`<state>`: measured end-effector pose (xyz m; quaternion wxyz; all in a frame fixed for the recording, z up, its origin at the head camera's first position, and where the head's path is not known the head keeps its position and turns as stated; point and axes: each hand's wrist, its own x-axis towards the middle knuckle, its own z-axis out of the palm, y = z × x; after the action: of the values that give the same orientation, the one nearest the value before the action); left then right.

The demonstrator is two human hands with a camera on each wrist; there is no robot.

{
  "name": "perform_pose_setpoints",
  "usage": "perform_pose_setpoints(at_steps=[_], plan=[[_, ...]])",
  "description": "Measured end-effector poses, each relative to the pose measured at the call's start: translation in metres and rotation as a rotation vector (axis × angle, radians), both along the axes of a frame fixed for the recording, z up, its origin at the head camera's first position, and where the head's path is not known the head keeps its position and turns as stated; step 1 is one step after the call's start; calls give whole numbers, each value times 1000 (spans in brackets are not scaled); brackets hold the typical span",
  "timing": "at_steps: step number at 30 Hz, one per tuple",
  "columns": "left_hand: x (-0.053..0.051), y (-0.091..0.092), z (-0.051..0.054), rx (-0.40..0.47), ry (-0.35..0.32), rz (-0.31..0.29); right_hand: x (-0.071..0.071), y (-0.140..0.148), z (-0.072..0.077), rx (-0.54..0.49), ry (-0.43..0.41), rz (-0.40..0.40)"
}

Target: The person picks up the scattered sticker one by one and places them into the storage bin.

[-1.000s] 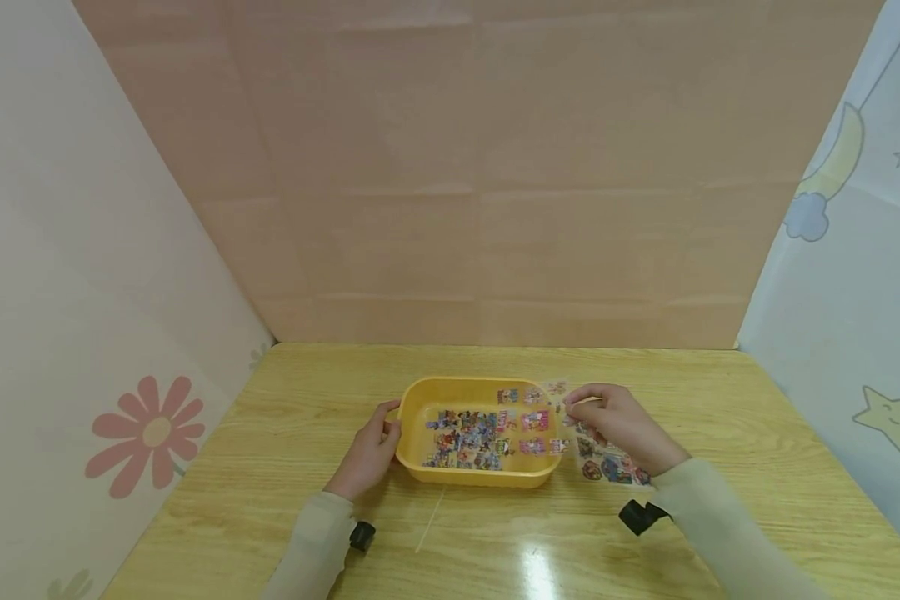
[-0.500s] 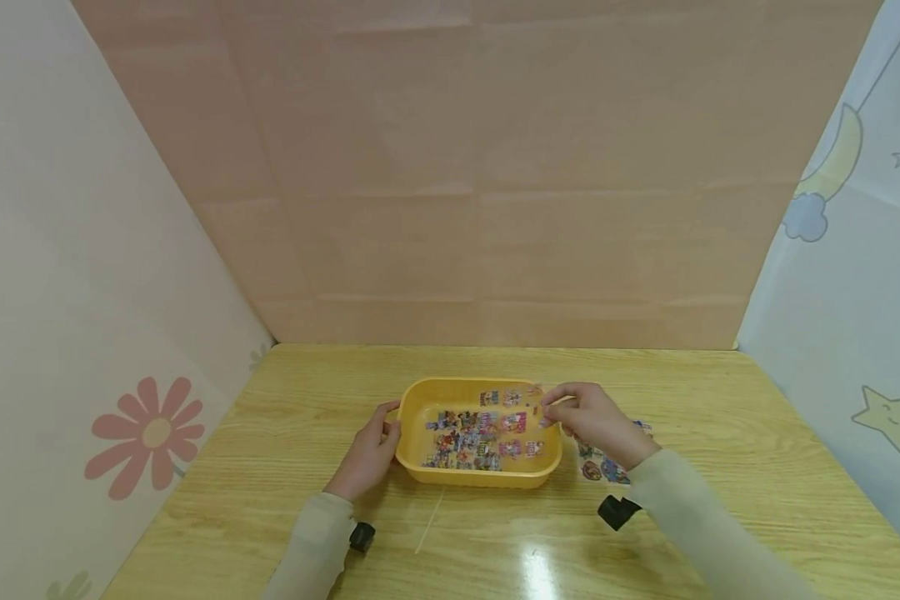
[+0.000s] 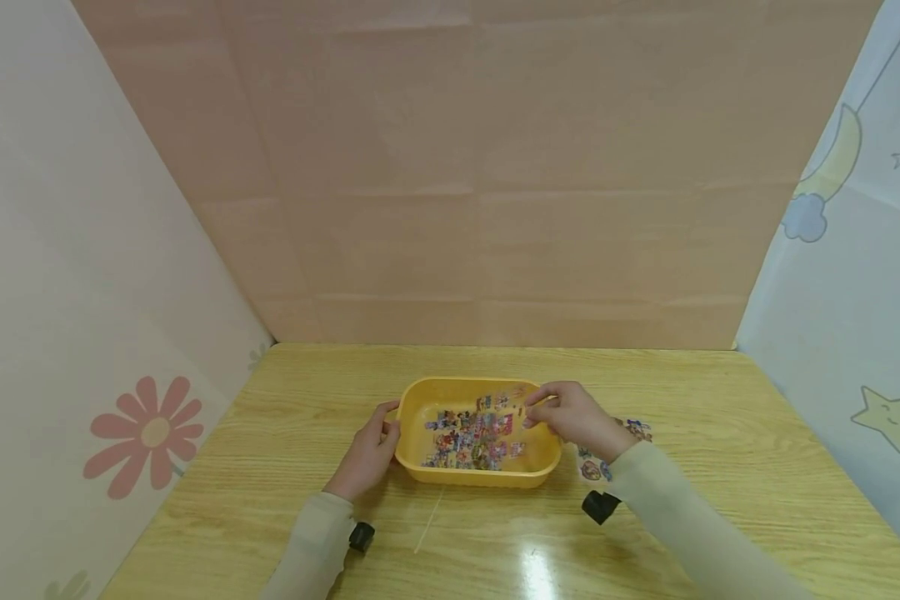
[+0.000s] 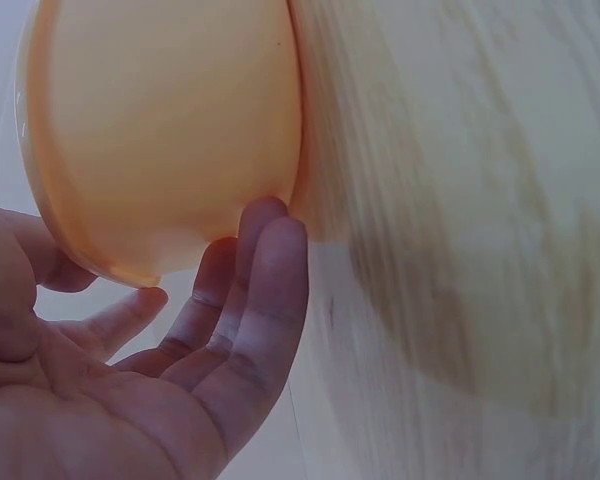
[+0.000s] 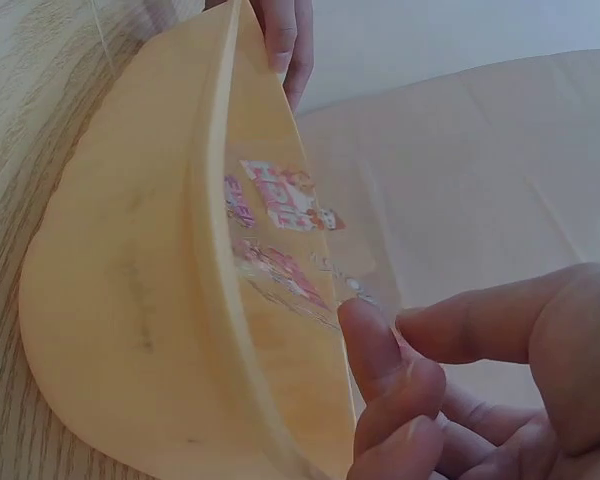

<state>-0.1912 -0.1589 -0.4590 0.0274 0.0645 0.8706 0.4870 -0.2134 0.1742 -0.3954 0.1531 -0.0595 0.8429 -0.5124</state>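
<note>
A yellow plastic tub [image 3: 472, 478] stands on the wooden table, with colourful sticker sheets [image 3: 445, 442] lying inside it. At the tub's left end my left hand [image 3: 366, 454] grips the rim; in the left wrist view its fingers [image 4: 270, 270] bend against the outer wall. Over the right half of the tub, my right hand [image 3: 576, 421] pinches the right edge of a clear sticker sheet [image 5: 285, 195] with pink and purple prints between thumb and forefinger. That sheet overlaps the ones below it in the head view.
More stickers [image 3: 592, 469] lie on the table right of the tub, partly hidden by my right forearm. A thin pale strip [image 3: 429, 521] lies in front of the tub. Paper-covered walls [image 3: 472, 250] enclose the table at the back and sides.
My right hand has moved left with the clear sticker sheet, bringing it from the tub's right rim to over the sheets inside. The left hand and the tub have stayed put.
</note>
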Motion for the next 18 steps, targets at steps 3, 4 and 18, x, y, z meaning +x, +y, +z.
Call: perform_pose_setpoints(at_steps=[3,4,18], plan=[[0,0,0,1,1,2,-1,-4,-1,8,-7,-9],[0,0,0,2,3,2,-1,-5,-2,14,-7,-13],[0,0,0,14,3,0,0,-13,-6,66,-5,-11]])
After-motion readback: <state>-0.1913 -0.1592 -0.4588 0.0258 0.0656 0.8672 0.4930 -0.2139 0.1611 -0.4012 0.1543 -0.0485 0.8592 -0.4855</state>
